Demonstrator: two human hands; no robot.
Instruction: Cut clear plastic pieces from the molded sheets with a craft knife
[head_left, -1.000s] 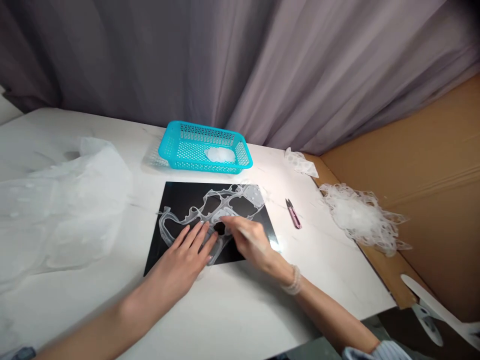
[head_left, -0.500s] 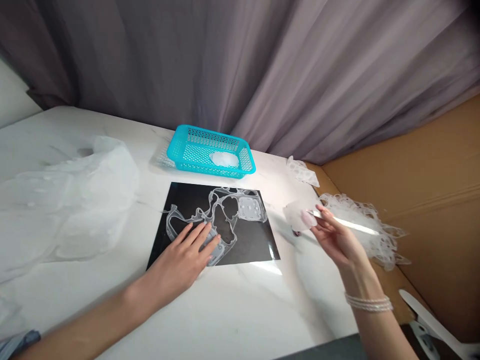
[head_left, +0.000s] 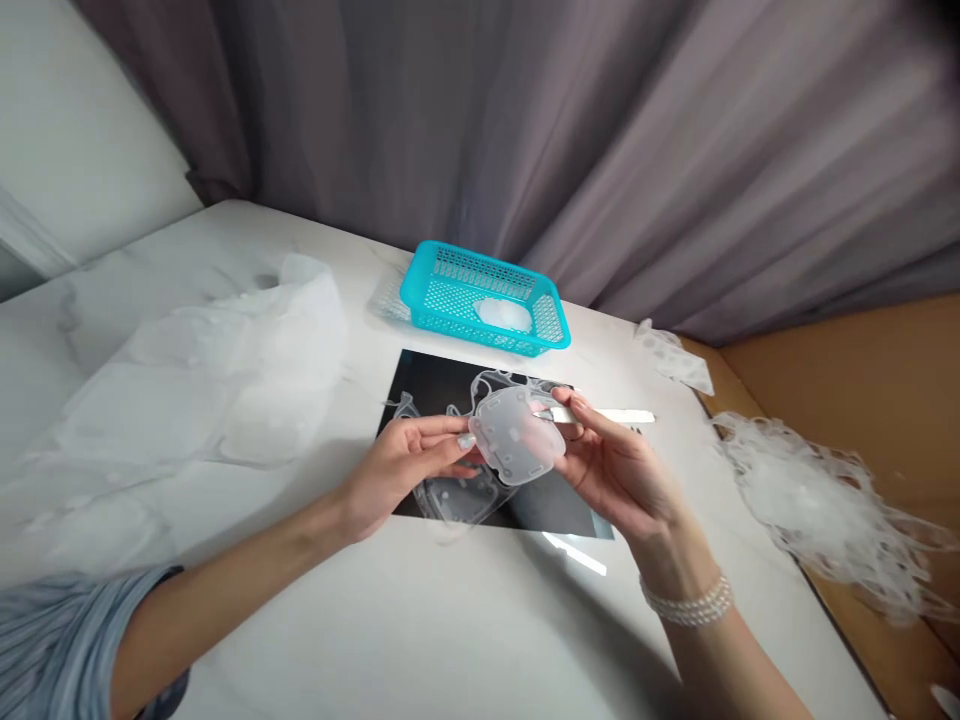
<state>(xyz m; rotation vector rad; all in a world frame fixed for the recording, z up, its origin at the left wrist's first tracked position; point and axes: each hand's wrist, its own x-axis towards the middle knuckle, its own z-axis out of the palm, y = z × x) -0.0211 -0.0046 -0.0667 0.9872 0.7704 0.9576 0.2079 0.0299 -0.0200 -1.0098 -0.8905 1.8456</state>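
A frosted, translucent plastic piece (head_left: 504, 450) with rounded corners and small slots is raised above the black sheet (head_left: 566, 507). My left hand (head_left: 397, 462) pinches its left edge between thumb and fingers. At the right edge, my right hand (head_left: 616, 462) supports the same piece with fingers partly behind it. A slim, light, shiny tool (head_left: 619, 415) also lies in that hand, gripped by thumb and index finger; its exact kind is unclear. Beneath both hands, a clear plastic frame with a moulded part (head_left: 459, 500) rests on the sheet, partly covered.
Behind the sheet stands a blue perforated basket (head_left: 480, 335) with a frosted piece (head_left: 504, 314) inside. Frosted plastic sheets (head_left: 225, 370) pile up at left. Tangled clear plastic scraps (head_left: 817, 505) lie at right, and a small translucent bag (head_left: 675, 358) sits at back right.
My right hand has brought the frosted piece and tool leftward over the sheet. My left hand has lifted off the frame and now grips the piece. The view has shifted left.
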